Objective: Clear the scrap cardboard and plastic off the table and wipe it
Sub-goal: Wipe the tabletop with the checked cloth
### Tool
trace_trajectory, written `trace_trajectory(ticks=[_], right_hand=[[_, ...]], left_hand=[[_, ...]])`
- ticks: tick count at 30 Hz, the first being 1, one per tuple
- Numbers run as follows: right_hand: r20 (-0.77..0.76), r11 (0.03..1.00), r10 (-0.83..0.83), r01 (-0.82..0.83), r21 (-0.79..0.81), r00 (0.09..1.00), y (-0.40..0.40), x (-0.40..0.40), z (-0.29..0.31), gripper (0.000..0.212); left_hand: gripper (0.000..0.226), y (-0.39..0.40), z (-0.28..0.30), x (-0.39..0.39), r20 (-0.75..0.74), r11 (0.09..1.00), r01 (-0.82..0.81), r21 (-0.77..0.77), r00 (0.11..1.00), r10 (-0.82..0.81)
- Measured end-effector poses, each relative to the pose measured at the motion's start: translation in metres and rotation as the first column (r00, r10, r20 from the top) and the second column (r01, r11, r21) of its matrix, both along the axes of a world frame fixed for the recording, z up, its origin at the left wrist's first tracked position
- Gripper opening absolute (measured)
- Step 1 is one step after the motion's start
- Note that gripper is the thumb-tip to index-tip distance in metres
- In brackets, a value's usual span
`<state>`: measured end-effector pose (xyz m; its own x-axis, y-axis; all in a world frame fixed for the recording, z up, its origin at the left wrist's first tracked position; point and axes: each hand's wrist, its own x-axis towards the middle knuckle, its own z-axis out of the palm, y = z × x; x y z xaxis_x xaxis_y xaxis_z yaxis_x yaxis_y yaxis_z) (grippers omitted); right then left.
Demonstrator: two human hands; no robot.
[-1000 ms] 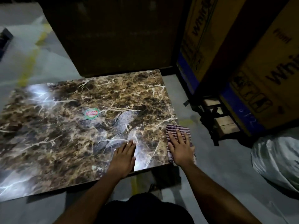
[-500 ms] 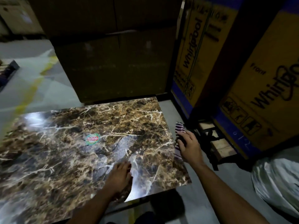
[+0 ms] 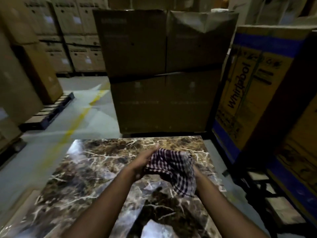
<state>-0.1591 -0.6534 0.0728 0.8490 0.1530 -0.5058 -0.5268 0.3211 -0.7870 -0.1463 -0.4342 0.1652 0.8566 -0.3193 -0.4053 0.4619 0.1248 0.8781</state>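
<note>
Both hands hold a purple-and-white checked cloth above the glossy brown marble-patterned tabletop | left hand cups its edge; right hand mostly hidden, grip unclear | no scrap visible; wiping apparently near done or paused

Ahead of you stand stacked plain brown cardboard cartons; to your right a yellow-and-blue printed carton (lettered "Whirlpool"); a yellow painted line crosses the grey floor.
</note>
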Motion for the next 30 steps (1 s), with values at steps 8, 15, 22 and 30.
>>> trace_trajectory(ticks=[8, 15, 22, 30], right_hand=[[0.177, 0.944, 0.045, -0.1, 0.316, 0.983, 0.057, -0.004, 0.127, 0.086], [0.363, 0.899, 0.417, -0.436, -0.03, 0.833, 0.048, 0.004, 0.179, 0.027], [0.489, 0.915, 0.404, -0.331, -0.233, 0.773, 0.045, 0.019, 0.229, 0.039], [0.574, 0.793, 0.609, -0.403, -0.457, 0.548, 0.02, 0.009, 0.258, 0.038]], left_hand=[[0.057, 0.074, 0.02, 0.013, 0.165, 0.942, -0.297, -0.156, 0.933, 0.321], [0.038, 0.101, 0.06, 0.008, 0.405, 0.91, -0.405, -0.09, 0.819, 0.405], [0.073, 0.107, 0.107, -0.01, 0.532, 0.976, -0.188, -0.106, 0.819, 0.216], [0.068, 0.107, 0.133, -0.019, 0.699, 0.971, -0.208, -0.119, 0.677, 0.23]])
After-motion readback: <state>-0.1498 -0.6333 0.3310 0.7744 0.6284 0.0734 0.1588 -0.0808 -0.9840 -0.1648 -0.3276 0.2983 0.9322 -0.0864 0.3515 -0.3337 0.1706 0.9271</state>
